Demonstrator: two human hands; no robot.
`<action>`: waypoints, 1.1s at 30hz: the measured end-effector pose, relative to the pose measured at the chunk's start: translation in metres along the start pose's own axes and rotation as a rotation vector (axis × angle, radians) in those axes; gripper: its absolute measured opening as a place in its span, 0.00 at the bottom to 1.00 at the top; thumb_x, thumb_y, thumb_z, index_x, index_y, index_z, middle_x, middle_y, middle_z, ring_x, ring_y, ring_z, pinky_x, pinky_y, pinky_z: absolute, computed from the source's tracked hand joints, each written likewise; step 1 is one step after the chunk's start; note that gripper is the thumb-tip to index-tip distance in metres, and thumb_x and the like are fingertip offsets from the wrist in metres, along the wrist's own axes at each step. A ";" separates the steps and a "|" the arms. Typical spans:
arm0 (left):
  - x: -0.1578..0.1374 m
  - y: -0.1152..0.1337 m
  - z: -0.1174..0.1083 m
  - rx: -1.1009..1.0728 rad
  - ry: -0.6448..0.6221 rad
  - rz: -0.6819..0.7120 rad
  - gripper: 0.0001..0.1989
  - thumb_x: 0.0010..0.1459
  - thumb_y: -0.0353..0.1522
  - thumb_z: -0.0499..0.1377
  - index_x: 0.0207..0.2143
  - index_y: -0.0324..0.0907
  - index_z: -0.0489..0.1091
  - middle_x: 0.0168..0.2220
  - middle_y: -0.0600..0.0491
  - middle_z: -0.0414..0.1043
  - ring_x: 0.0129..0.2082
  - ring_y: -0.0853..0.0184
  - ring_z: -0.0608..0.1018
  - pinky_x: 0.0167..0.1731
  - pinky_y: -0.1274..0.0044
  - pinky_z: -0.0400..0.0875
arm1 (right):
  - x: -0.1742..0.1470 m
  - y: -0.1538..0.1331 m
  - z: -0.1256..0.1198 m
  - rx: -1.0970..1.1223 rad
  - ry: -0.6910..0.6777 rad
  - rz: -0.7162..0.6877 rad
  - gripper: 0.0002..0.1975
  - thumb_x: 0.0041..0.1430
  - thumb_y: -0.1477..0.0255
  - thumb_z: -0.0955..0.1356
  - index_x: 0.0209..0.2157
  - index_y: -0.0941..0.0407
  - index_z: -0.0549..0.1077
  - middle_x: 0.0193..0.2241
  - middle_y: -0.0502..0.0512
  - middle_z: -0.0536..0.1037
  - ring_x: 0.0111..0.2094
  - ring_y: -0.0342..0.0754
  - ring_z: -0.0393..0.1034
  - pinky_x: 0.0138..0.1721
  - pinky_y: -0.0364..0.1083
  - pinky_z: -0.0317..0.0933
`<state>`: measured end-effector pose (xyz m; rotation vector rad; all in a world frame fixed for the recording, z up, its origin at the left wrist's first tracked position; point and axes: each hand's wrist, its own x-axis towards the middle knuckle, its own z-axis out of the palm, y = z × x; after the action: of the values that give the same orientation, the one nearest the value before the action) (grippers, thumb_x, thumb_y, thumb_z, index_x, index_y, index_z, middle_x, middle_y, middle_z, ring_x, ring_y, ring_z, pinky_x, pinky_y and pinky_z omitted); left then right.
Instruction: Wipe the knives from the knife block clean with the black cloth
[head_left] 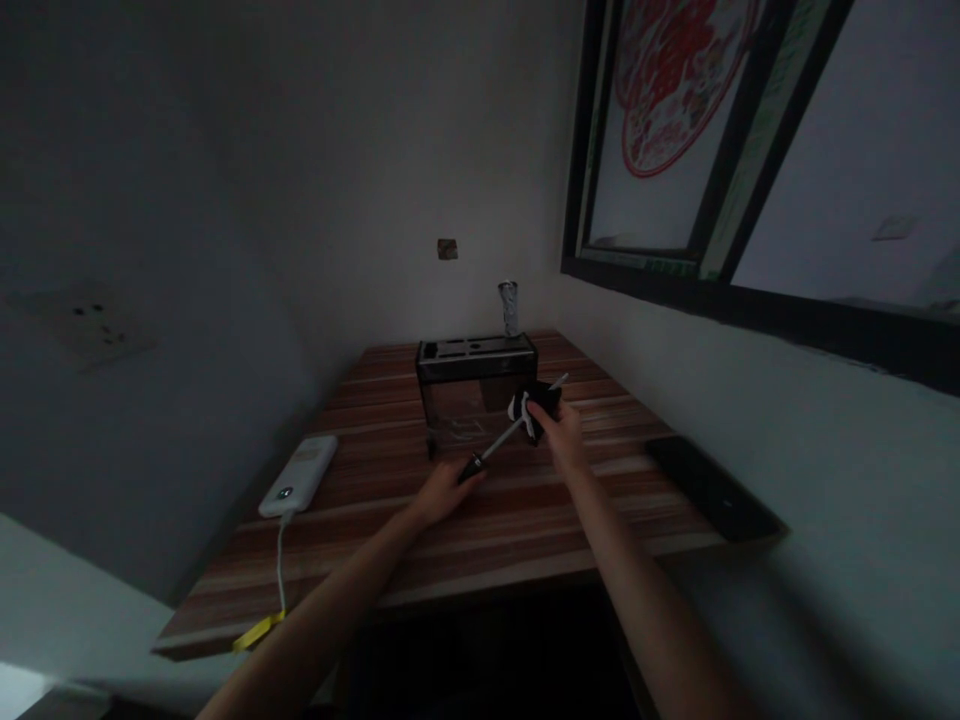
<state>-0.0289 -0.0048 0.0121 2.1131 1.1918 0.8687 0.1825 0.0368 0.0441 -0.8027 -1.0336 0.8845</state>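
Note:
My left hand point(448, 490) is wrapped round the black handle of a slim metal rod point(501, 440), which looks like a sharpening steel. The rod slants up to the right. My right hand point(561, 436) grips a bunched black and white cloth point(538, 402) around the rod's far part, and its pale tip sticks out beyond. Just behind the hands stands a black rack point(478, 366) with slots in its top and a see-through front. The cloth covers part of the rod and the rack's right side.
The wood-grain table point(405, 530) runs back to the wall. On its left lies a white power bank point(302, 476) with a white cable and a yellow tag point(259, 632). A dark flat slab point(712, 487) is at the right edge. A patterned tumbler-like object point(509, 306) stands behind the rack.

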 end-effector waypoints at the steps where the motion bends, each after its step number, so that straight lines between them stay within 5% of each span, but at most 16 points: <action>1: 0.000 0.000 0.000 0.006 -0.013 -0.002 0.16 0.54 0.42 0.53 0.31 0.38 0.71 0.25 0.54 0.69 0.26 0.68 0.69 0.28 0.80 0.61 | 0.002 -0.002 -0.002 0.008 0.039 -0.014 0.17 0.41 0.64 0.72 0.34 0.57 0.75 0.30 0.52 0.78 0.31 0.47 0.71 0.34 0.46 0.64; 8: 0.001 -0.004 0.001 0.097 -0.081 -0.008 0.17 0.55 0.42 0.52 0.32 0.36 0.70 0.25 0.55 0.67 0.25 0.70 0.67 0.27 0.80 0.61 | 0.013 -0.010 -0.016 0.030 0.301 -0.088 0.20 0.41 0.61 0.72 0.34 0.60 0.75 0.33 0.55 0.78 0.34 0.47 0.71 0.37 0.46 0.63; 16: 0.002 -0.005 0.002 0.154 -0.106 -0.010 0.18 0.55 0.42 0.52 0.30 0.35 0.71 0.24 0.54 0.68 0.24 0.70 0.68 0.24 0.81 0.59 | 0.015 -0.010 -0.020 0.084 0.439 -0.142 0.19 0.43 0.61 0.71 0.33 0.61 0.74 0.32 0.55 0.78 0.33 0.46 0.71 0.36 0.44 0.63; 27: -0.001 -0.002 -0.001 0.194 -0.081 -0.017 0.17 0.56 0.42 0.52 0.31 0.36 0.71 0.25 0.53 0.70 0.26 0.69 0.70 0.26 0.80 0.61 | 0.008 -0.004 -0.013 0.140 0.339 -0.041 0.18 0.39 0.61 0.72 0.31 0.59 0.74 0.29 0.53 0.78 0.31 0.45 0.71 0.33 0.43 0.63; 33: 0.000 -0.007 0.001 0.144 -0.066 0.000 0.17 0.56 0.41 0.52 0.31 0.36 0.70 0.25 0.54 0.68 0.25 0.70 0.69 0.25 0.80 0.59 | -0.004 0.002 0.000 0.051 0.149 -0.007 0.16 0.39 0.63 0.73 0.31 0.57 0.74 0.30 0.52 0.78 0.30 0.45 0.71 0.32 0.43 0.64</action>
<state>-0.0318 -0.0022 0.0067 2.2380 1.2530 0.7263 0.1806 0.0342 0.0405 -0.8092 -0.8799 0.8291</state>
